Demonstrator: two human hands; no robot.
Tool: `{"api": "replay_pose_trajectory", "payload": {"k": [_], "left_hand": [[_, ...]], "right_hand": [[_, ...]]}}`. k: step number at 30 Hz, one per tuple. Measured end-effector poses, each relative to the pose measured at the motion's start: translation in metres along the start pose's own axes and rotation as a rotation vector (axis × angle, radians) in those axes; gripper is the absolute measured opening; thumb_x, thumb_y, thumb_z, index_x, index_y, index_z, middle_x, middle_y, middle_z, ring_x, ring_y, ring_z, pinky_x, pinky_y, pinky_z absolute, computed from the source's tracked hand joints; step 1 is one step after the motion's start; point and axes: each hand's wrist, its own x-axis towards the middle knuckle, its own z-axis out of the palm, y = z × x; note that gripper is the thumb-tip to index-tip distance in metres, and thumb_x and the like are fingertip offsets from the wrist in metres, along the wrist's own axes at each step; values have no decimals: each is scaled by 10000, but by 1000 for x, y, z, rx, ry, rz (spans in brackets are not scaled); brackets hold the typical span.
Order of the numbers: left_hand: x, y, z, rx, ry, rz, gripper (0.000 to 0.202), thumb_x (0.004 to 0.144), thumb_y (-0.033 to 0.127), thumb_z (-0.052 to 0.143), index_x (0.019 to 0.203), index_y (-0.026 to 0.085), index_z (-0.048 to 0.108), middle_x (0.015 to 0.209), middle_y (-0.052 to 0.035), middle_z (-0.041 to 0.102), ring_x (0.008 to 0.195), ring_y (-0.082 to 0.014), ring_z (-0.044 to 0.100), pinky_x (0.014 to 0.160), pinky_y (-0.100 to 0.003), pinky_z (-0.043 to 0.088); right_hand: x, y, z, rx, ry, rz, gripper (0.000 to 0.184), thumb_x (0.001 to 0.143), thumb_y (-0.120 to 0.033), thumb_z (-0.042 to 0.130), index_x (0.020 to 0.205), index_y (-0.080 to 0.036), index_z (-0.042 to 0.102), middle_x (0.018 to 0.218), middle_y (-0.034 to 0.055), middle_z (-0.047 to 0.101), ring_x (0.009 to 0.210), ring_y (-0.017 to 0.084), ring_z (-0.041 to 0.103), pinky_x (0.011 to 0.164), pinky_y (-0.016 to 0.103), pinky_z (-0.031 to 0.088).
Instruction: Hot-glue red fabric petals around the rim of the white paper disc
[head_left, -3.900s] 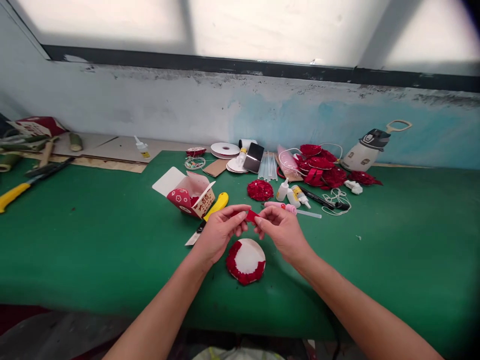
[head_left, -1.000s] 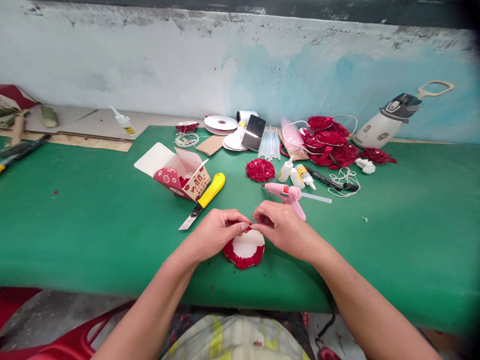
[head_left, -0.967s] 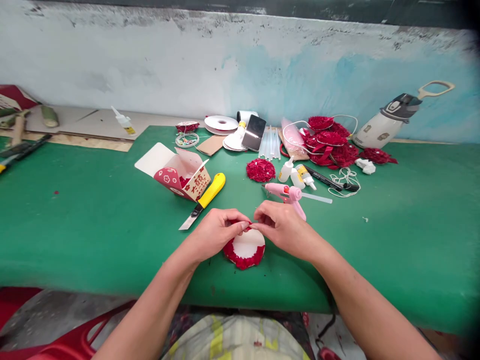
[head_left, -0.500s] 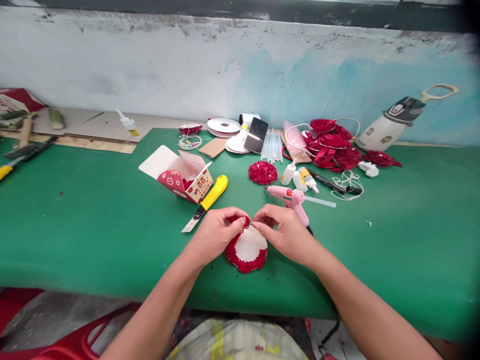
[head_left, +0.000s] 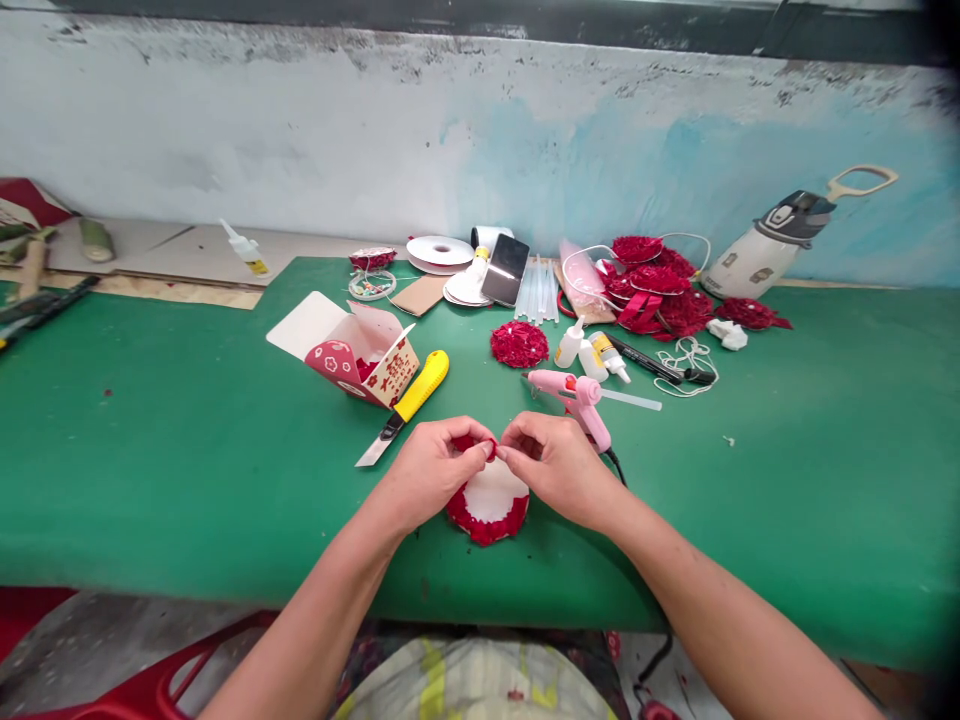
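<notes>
A white disc (head_left: pixel 493 497) lies on the green table, its lower and left rim covered with gathered red fabric (head_left: pixel 486 530). Over its far edge, my left hand (head_left: pixel 442 465) is closed, pinching a small red fabric piece (head_left: pixel 491 452) between thumb and fingers. My right hand (head_left: pixel 553 460) is closed too, thumb and forefinger meeting that same piece from the right; its other fingers are curled. What lies beneath the fingertips is hidden. Just beyond my right hand rests a pink glue gun (head_left: pixel 570 390) with a clear glue stick in its back.
Left of the hands lie a yellow utility knife (head_left: pixel 421 387), blade out, and an open box (head_left: pixel 360 365) holding red pieces. Behind are a finished red rosette (head_left: pixel 519 344), small glue bottles (head_left: pixel 592 358), a phone (head_left: pixel 505 270), stacked red rosettes (head_left: pixel 660 285) and a leaning flask (head_left: pixel 769 245).
My right fingertips have come in against the red piece in my left hand, closing the small gap. The whole view has shifted slightly; the disc stays in place.
</notes>
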Motion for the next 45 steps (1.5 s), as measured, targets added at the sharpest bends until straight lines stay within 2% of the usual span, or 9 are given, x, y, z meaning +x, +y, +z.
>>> {"api": "replay_pose_trajectory", "payload": {"k": [11,18,22,25,27,30,40,43,45], "left_hand": [[3,-5,0,-65,40,39,206,814,348,619,852,146,624,684,22,540,596,-88,429,542,-203,348],[17,-9,-6,-199,87,61,203,792,328,649,860,138,634,747,-1,583,661,-96,480,602,-212,390],[26,-2,-5,-211,87,54,206,766,321,659,847,133,644,733,-5,595,654,-96,490,607,-217,394],[31,6,-5,-213,100,54,207,739,315,669,831,130,656,716,-5,596,651,-99,496,600,-217,392],[33,10,-5,-211,107,64,215,726,320,676,825,129,668,719,-7,603,653,-100,500,597,-218,392],[36,9,-5,-214,118,74,229,712,326,687,827,128,687,732,-13,618,657,-102,505,598,-222,394],[46,-8,-9,-310,146,12,243,683,312,740,855,142,757,733,-22,639,634,-94,486,592,-228,376],[47,-11,-13,-327,155,-4,253,684,311,755,876,148,767,738,-28,646,644,-96,491,599,-228,377],[47,-11,-14,-335,157,-17,251,689,308,759,884,151,772,732,-30,648,648,-98,496,606,-230,380]], "right_hand": [[-2,-4,-2,-112,37,-15,81,834,-166,614,756,-173,598,696,-9,593,616,120,511,557,245,366],[-38,-15,-54,-206,-98,110,199,898,-301,559,742,-190,613,698,-13,613,630,130,517,552,253,363],[-61,10,-81,-256,-84,312,334,901,-430,522,704,-183,632,631,-3,595,573,139,478,517,267,351],[-57,36,-90,-208,36,404,301,848,-453,578,788,-174,673,695,20,646,625,166,553,559,283,414],[-44,48,-90,-114,95,388,277,788,-411,652,939,-180,686,863,39,694,727,193,620,651,308,480],[-20,54,-83,16,17,352,391,743,-373,698,1091,-200,648,975,42,681,722,191,639,648,325,507],[5,56,-53,163,53,382,329,836,-478,591,911,-160,630,563,-67,390,438,89,393,396,234,381],[-1,52,-53,214,107,400,384,876,-507,535,863,-141,653,617,-10,519,506,119,489,434,245,414],[-7,45,-55,302,107,291,352,902,-470,528,877,-146,663,805,60,650,717,172,612,583,264,492]]}}
